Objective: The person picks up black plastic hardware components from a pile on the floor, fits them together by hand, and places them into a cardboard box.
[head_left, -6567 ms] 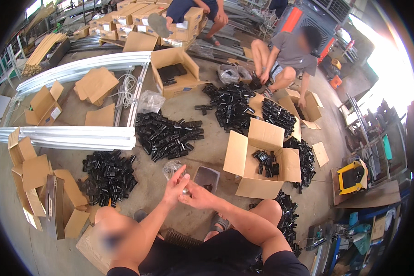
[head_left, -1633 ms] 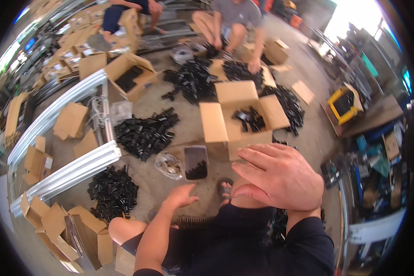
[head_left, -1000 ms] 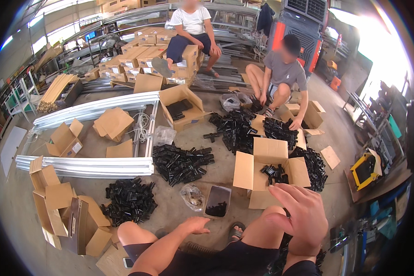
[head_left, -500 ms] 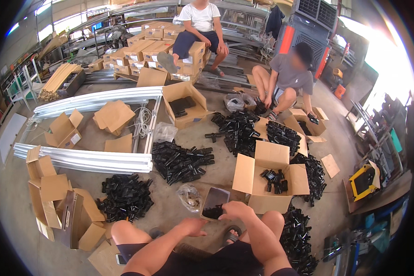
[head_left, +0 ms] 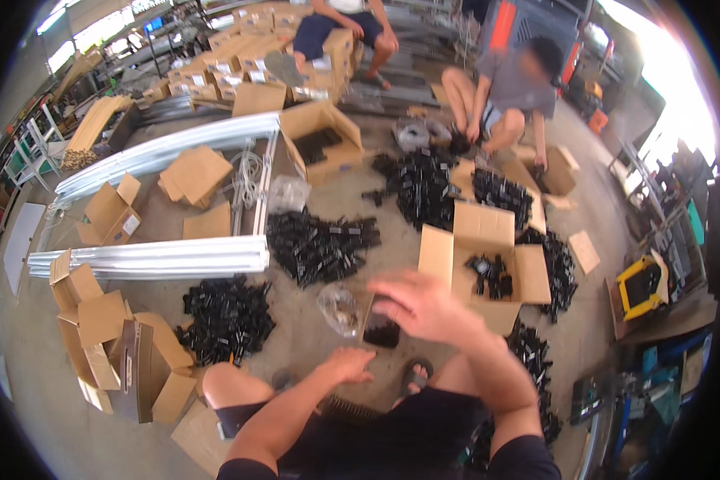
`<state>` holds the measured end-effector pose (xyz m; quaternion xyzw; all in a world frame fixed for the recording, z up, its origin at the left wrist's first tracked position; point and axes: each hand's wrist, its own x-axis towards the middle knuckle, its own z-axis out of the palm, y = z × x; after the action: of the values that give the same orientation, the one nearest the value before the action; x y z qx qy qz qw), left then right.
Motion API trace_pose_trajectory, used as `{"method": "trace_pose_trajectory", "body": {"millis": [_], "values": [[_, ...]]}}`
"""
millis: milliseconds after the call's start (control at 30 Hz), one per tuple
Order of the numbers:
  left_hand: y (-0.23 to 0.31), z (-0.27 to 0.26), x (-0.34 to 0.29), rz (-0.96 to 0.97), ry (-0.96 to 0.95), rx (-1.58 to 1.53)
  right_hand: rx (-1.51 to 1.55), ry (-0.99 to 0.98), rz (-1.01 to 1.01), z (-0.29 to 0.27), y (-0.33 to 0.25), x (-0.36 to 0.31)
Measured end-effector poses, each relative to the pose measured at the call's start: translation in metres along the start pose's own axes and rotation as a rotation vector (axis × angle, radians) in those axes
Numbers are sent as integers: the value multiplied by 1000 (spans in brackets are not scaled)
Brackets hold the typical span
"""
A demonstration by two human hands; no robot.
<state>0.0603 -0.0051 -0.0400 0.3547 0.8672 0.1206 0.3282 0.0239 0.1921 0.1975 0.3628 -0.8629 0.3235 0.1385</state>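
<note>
Black small parts [head_left: 382, 334] lie in the tray [head_left: 366, 327] just beyond your loosely open left hand [head_left: 350, 365]; your blurred right hand's [head_left: 418, 308] grip is unclear. Likely light, stiff: pinch their sides.

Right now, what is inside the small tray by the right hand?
In the tray, black pieces lie at the near end. The right hand hides part of the far end; what is there, or under the pieces, cannot be seen.

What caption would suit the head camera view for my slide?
Right hand over a tray of black parts, left hand nearby, open carton and heaps of black pieces around.
</note>
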Motion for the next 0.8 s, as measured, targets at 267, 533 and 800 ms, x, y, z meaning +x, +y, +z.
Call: {"method": "trace_pose_trajectory", "body": {"millis": [267,533,800], "values": [[25,-33,-4,33,-4,-17,-346,93,-594,-104,-137,53],[5,-4,-11,5,73,-41,-261,40,-595,-95,-141,42],[7,-14,-12,25,64,-69,-155,115,-167,-119,-91,-2]]}}
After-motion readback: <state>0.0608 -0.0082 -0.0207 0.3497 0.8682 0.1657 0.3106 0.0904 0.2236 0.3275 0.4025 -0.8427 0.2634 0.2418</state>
